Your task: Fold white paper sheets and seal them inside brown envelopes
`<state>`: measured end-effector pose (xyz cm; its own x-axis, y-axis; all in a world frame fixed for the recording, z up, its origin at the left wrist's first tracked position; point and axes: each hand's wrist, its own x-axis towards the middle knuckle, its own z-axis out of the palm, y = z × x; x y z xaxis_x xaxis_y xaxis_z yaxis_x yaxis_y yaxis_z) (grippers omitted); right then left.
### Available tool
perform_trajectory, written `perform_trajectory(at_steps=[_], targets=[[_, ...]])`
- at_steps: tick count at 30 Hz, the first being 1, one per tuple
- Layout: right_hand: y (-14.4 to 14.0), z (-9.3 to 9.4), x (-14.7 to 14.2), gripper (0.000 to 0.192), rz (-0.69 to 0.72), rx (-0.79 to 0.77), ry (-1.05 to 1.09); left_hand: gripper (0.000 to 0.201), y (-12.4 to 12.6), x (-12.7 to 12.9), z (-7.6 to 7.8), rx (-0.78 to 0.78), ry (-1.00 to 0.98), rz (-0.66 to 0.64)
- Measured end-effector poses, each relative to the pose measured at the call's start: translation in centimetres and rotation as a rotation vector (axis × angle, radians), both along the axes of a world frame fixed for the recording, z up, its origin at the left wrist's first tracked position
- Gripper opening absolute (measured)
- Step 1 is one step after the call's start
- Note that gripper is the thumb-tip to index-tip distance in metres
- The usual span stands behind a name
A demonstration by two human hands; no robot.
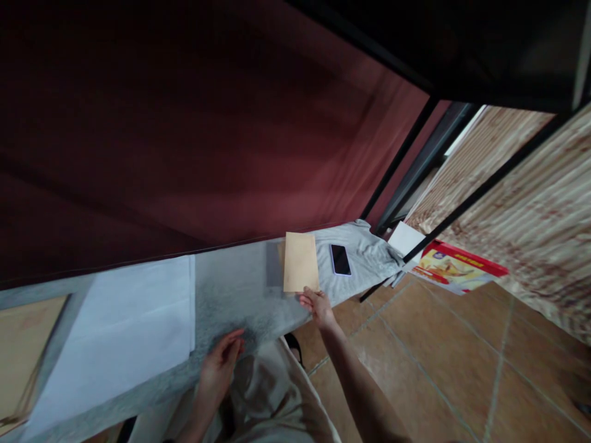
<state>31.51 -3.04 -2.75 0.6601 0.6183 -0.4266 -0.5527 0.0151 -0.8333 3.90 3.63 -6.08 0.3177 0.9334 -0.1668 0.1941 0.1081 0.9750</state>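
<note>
Envelope point(300, 261) lies far right on the grey desk point(240, 295), just left of a phone point(340, 259). Right hand point(317, 306) pinches its near edge with curled fingers, so picking up or placing seems in hand; a firm lift would come next. Left hand point(220, 363) hovers half-open, empty, near white paper point(124, 326). Dim light and tilt blur details; the envelope's face is unreadable.

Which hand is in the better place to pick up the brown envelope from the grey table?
The right hand: its fingers already touch the near edge of the brown envelope. The left hand rests apart from it, at the table's front edge.
</note>
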Motion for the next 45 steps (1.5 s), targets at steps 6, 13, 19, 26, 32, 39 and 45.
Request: perform_trajectory(at_steps=[6,13,19,26,32,39,45], targets=[[-0.3,-0.5,1.4,0.017,0.064,-0.042,0.002,0.06,-0.3,-0.3,-0.4,0.073,0.033,-0.064],[0.0,-0.5,1.9,0.021,0.125,-0.11,0.01,0.053,-0.3,-0.8,-0.8,0.104,0.055,-0.106],[-0.1,-0.6,2.1,0.025,0.171,-0.138,0.014,0.04,-0.9,-0.9,0.4,0.113,0.074,-0.129],[-0.2,-0.7,2.3,0.027,0.185,-0.169,-0.002,0.034,-1.1,-0.8,0.6,0.096,0.075,-0.111],[-0.6,-0.8,2.4,0.03,0.217,-0.174,-0.022,0.027,-1.7,-1.3,0.4,0.226,0.101,-0.117],[-1.5,-2.4,1.8,0.033,0.21,-0.189,-0.152,0.038,-1.2,-4.1,1.4,0.714,0.514,-0.008],[-1.3,-3.1,-0.3,0.049,0.198,-0.118,-0.327,0.08,0.6,-7.8,1.1,0.783,0.889,0.191]])
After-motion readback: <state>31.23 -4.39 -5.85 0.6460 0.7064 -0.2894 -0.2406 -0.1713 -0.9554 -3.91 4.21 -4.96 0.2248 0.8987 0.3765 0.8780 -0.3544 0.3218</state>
